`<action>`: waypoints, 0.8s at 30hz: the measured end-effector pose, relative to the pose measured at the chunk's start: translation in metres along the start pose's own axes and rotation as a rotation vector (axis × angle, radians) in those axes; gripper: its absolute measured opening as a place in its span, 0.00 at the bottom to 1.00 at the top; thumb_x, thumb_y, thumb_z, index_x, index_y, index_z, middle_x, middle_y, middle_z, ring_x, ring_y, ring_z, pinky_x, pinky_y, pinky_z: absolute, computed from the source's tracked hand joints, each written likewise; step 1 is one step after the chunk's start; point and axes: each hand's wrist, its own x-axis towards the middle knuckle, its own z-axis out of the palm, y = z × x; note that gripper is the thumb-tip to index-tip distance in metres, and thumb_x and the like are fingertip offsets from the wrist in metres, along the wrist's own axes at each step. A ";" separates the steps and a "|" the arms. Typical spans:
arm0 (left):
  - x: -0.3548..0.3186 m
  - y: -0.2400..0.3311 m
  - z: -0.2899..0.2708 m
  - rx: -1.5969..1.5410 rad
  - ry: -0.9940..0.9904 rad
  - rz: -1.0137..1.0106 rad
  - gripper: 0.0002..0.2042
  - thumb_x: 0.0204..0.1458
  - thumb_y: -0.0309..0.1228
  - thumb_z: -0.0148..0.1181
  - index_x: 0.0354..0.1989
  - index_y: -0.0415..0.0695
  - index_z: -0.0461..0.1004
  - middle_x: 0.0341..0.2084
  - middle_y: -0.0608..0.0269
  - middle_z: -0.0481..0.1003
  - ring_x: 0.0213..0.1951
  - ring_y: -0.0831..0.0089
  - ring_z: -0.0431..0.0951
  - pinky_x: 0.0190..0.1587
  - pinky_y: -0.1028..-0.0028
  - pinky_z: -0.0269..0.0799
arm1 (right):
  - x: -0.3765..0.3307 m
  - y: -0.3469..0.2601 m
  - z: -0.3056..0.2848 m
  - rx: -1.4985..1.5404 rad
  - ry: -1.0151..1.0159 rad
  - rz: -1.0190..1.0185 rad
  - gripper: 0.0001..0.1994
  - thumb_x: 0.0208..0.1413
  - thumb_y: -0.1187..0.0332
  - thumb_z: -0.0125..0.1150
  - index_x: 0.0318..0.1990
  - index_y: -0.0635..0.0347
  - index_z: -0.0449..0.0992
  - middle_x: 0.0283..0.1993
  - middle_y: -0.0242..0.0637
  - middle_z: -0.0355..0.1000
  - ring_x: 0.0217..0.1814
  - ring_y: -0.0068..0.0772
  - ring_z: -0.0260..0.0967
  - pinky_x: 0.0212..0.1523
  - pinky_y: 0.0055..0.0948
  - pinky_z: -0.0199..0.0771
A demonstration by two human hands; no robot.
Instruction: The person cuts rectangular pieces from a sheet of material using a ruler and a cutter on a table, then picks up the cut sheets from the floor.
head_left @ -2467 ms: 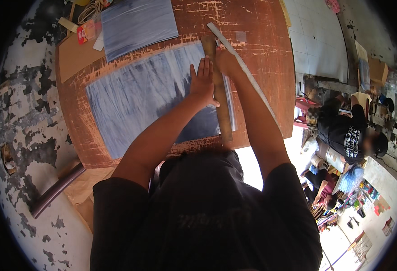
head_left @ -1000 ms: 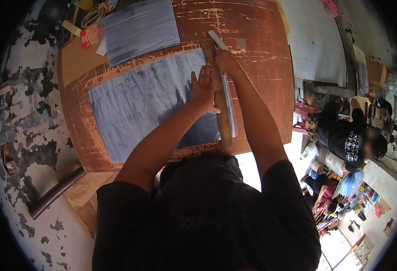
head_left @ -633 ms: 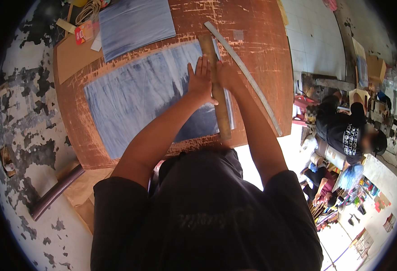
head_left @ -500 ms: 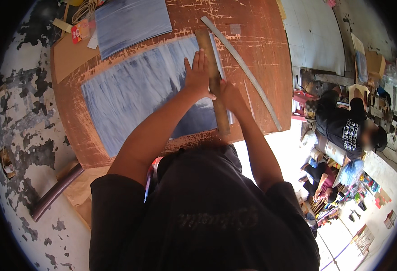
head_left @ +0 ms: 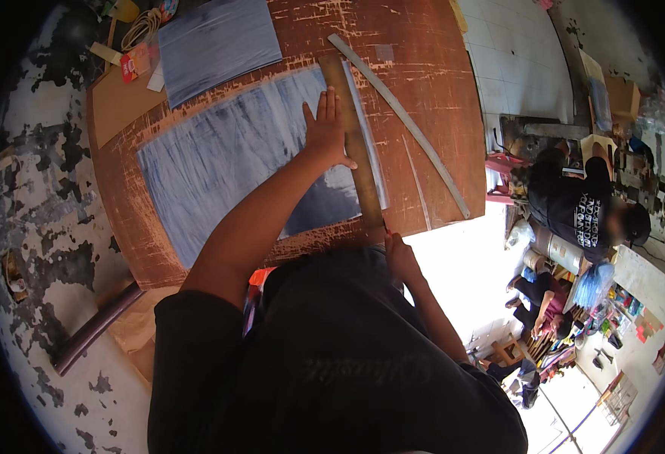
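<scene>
A large blue-grey streaked sheet (head_left: 226,155) lies on the worn brown table. Across its right part runs a long brown straightedge (head_left: 356,144), from far to near. My left hand (head_left: 325,140) is open, its fingers spread over the sheet and the straightedge's left side, thumb on the straightedge. A narrow strip of the sheet shows to the right of the straightedge. By the straightedge's near end, at the table's front edge, my right hand (head_left: 402,261) is closed around something small, mostly hidden by the fingers.
A second blue-grey sheet (head_left: 219,45) lies at the far left, near a red packet (head_left: 134,64) and a coil of cord (head_left: 142,30). A grey metal strip (head_left: 404,121) slants across the table's right side. Other people (head_left: 574,200) sit at the right.
My right hand has slid toward me along the straightedge's right side, from its middle to its near end. The left hand stays pressed on the straightedge.
</scene>
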 end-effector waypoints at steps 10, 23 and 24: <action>-0.003 -0.006 0.007 -0.078 0.020 0.000 0.80 0.24 0.68 0.80 0.78 0.26 0.37 0.79 0.30 0.29 0.81 0.43 0.29 0.74 0.31 0.38 | 0.147 -0.168 -0.116 0.061 0.247 -0.478 0.25 0.76 0.57 0.37 0.49 0.72 0.76 0.44 0.72 0.76 0.50 0.74 0.75 0.51 0.59 0.75; -0.002 -0.004 0.005 -0.100 0.072 0.032 0.80 0.23 0.68 0.80 0.77 0.26 0.39 0.79 0.32 0.31 0.81 0.43 0.32 0.73 0.31 0.41 | 0.282 -0.257 -0.136 -0.331 0.277 -0.661 0.25 0.74 0.61 0.35 0.49 0.78 0.76 0.40 0.69 0.78 0.45 0.69 0.79 0.47 0.59 0.79; -0.002 -0.004 0.005 -0.097 0.077 0.029 0.80 0.23 0.68 0.80 0.77 0.26 0.39 0.79 0.32 0.31 0.81 0.43 0.32 0.73 0.31 0.41 | 0.277 -0.257 -0.137 -0.353 0.242 -0.631 0.26 0.74 0.61 0.35 0.49 0.78 0.76 0.40 0.70 0.77 0.46 0.69 0.79 0.48 0.59 0.79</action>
